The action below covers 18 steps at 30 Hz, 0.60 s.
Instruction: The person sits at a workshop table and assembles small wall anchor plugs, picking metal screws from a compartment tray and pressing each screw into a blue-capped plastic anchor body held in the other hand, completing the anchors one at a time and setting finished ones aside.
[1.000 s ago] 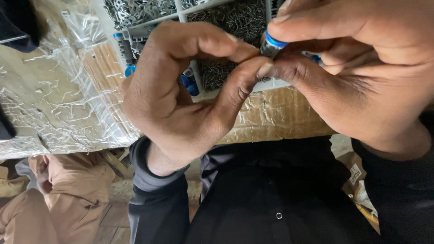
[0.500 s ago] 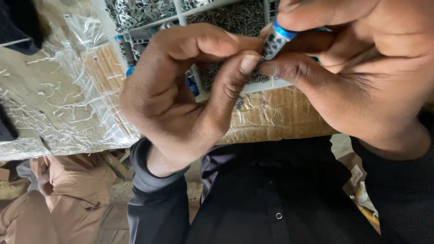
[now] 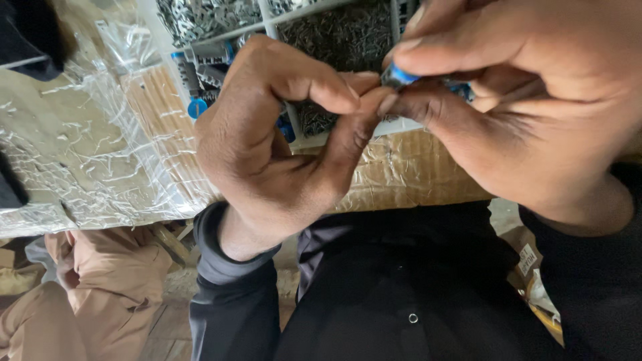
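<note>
Fig. — head view, both hands raised close over a work table.

Change vs. the two earlier frames: the small blue-tipped part (image 3: 399,75) was upright between the right thumb and forefinger w/ its blue end and grey body plainly showing. It now sits lower and more buried, only a blue sliver and a dark stub visible. The left thumb and forefinger have closed in from the side and now meet it at the tip. Judged meaning: the work has gone from holding the part up to a two-handed fitting or pressing at its end; what is being fitted cannot be told, too small and covered.

Right hand (image 3: 535,113): pinched on the part, forefinger over the top, thumb beneath, other fingers curled behind.

Left hand (image 3: 281,154): thumb and forefinger pressed together, forming a ring, tips touching the part's left end; whether something tiny is nipped betw. them cannot be told.

Position: the part lies at the junction of the two pinches, upper centre, above the divided tray (image 3: 281,27).

Surroundings: tray compartments hold small grey metal pieces; more blue-and-grey parts (image 3: 200,63) lie at its left side, beside a bundle of pale wooden sticks (image 3: 160,127) under crinkled clear plastic wrap (image 3: 80,167). Table edge is taped cardboard (image 3: 408,174). Dark sleeves and dark jacket below.
</note>
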Each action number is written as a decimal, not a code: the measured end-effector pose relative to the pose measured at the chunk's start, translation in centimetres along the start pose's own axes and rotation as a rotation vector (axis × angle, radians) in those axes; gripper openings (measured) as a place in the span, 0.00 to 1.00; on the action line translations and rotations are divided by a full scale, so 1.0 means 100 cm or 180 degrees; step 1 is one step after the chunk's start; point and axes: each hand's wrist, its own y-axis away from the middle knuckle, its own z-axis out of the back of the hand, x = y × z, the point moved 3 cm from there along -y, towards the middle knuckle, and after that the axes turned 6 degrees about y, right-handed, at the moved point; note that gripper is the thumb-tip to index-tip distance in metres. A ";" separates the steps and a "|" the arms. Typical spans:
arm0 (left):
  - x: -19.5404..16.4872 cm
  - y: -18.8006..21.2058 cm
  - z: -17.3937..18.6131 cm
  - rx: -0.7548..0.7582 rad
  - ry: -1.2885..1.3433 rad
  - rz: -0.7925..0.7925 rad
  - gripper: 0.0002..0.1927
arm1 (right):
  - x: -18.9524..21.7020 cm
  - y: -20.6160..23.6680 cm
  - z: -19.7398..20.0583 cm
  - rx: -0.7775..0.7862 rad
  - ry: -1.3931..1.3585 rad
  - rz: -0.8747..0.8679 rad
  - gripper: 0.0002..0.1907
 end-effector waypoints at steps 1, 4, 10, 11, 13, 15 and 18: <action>-0.001 -0.002 0.002 0.0054 -0.0002 0.0038 0.13 | -0.002 0.002 0.001 -0.0017 0.0012 0.0015 0.14; -0.005 -0.013 0.007 -0.0195 -0.0624 -0.0168 0.12 | -0.004 0.007 0.004 -0.0134 0.0046 0.0032 0.13; -0.015 -0.018 -0.003 0.0304 -0.2375 -0.0128 0.09 | 0.003 -0.005 0.002 -0.0633 -0.0122 -0.0039 0.14; -0.017 -0.018 -0.001 0.0202 -0.2377 -0.0139 0.08 | 0.002 -0.007 0.003 -0.0725 -0.0035 -0.0045 0.15; -0.025 -0.016 -0.002 0.0673 -0.2631 -0.0370 0.08 | 0.009 0.005 0.015 -0.0919 -0.0283 -0.0033 0.17; -0.038 -0.021 -0.006 0.1170 -0.2465 -0.0462 0.08 | 0.023 0.035 0.030 -0.1107 -0.0684 -0.0057 0.18; -0.067 -0.047 -0.037 0.2241 -0.1656 -0.0324 0.10 | 0.050 0.102 0.044 -0.1474 -0.0385 -0.0310 0.18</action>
